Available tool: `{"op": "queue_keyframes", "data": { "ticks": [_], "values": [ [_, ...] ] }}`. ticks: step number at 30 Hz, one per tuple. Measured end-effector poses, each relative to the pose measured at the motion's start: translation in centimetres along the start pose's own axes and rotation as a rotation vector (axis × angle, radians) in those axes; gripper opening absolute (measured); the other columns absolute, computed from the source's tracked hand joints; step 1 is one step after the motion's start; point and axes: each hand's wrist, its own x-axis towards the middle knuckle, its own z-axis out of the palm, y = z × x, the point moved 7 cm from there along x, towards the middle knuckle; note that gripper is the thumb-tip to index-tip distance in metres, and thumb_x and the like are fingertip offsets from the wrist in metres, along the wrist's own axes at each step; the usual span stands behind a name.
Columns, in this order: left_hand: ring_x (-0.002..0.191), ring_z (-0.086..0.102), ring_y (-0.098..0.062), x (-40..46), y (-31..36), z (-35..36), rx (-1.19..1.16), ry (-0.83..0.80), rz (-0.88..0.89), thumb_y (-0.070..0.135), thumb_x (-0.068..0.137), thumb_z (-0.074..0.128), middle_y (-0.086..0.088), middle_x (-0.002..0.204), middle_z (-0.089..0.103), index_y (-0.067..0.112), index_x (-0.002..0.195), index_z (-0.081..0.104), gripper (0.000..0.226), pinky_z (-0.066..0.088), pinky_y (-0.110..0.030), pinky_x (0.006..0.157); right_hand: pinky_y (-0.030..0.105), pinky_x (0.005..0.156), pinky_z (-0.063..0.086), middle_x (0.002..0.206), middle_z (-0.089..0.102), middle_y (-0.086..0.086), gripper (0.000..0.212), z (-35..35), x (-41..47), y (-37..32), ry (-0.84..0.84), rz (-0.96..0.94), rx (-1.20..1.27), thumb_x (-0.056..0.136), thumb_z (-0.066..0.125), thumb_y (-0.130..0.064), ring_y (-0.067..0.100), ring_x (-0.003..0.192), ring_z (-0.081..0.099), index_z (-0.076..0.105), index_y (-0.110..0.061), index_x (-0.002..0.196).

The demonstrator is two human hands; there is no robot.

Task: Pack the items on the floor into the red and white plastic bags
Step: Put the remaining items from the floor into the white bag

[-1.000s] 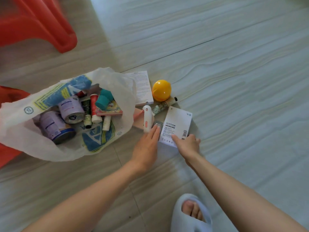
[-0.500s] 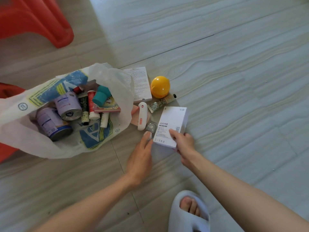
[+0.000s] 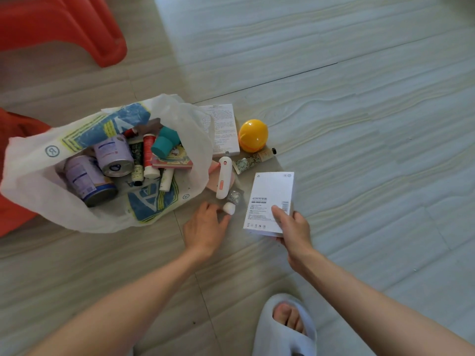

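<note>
Head view: box (image 3: 270, 201) now lifted off the floor (image 3: 359, 150), pinched in right hand (image 3: 295, 228). Left hand (image 3: 205, 227) now curled round a small glittery bottle (image 3: 231, 202), just right of the open white bag (image 3: 38, 176).

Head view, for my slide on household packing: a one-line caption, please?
Right hand grips a white box while left hand pinches a small bottle beside the white bag.
</note>
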Motion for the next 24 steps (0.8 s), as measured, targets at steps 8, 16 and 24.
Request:
{"op": "queue_keyframes", "data": {
  "ticks": [8, 16, 24],
  "values": [
    [0.102, 0.056, -0.026, 1.8, 1.5, 0.0, -0.139, -0.060, -0.150, 0.034, 0.085, 0.056, -0.005, 0.114, 0.058, 0.015, 0.108, 0.058, 0.030, 0.042, -0.033, 0.074, 0.034, 0.062, 0.052, 0.100, 0.066, 0.013, 0.012, 0.4, -1.4, -0.9, -0.014, -0.082, -0.151, 0.086, 0.061, -0.020, 0.025, 0.087, 0.064, 0.056, -0.010, 0.088],
    [0.064, 0.049, -0.014, -3.9, -5.2, -5.7, -0.643, 0.063, -0.233, 0.033, 0.087, 0.055, 0.003, 0.066, 0.055, 0.018, 0.073, 0.056, 0.021, 0.035, -0.025, 0.054, 0.031, 0.057, 0.049, 0.083, 0.068, 0.005, 0.008, 5.0, -4.4, -4.5, -0.388, -0.241, -0.357, 0.085, 0.057, -0.016, 0.013, 0.067, 0.064, 0.060, -0.010, 0.089],
    [0.090, 0.062, -0.027, -1.3, -12.8, -12.8, -0.911, 0.410, -0.443, 0.035, 0.084, 0.060, -0.012, 0.098, 0.066, 0.014, 0.095, 0.057, 0.024, 0.048, -0.039, 0.079, 0.023, 0.052, 0.051, 0.104, 0.068, 0.005, 0.018, 14.7, -6.6, -5.2, -0.698, 0.049, -0.258, 0.090, 0.056, -0.029, 0.018, 0.092, 0.064, 0.056, -0.021, 0.106]
  ]
}}
